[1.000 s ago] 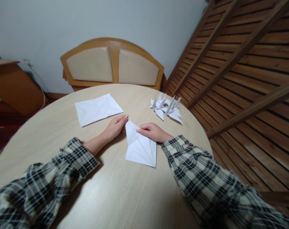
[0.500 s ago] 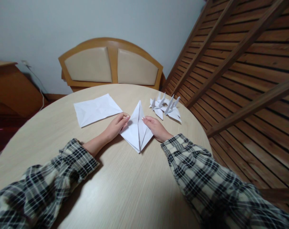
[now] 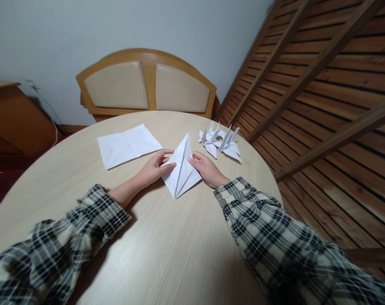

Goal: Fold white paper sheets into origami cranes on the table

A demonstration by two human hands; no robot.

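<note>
A white folded paper [image 3: 182, 171], diamond-shaped with a crease down its middle, is held between both hands above the table. My left hand [image 3: 157, 166] grips its left edge, thumb on the front face and fingers behind. On the opposite edge, my right hand [image 3: 208, 169] pinches the paper, its thumb on the front and the other fingers partly hidden behind. The top point of the paper leans slightly to the right, and its lower point faces me.
A creased white sheet [image 3: 129, 146] lies flat on the round wooden table [image 3: 180, 254], left of my hands. Several folded paper cranes [image 3: 222, 142] stand at the right rear. A padded headboard [image 3: 148, 80] is behind the table; a slatted wooden panel [image 3: 332, 106] rises on the right.
The folded paper has tilted, its lower point swinging left and its top slightly right. My left thumb has slid further onto its front face. The cranes and flat sheet stay put.
</note>
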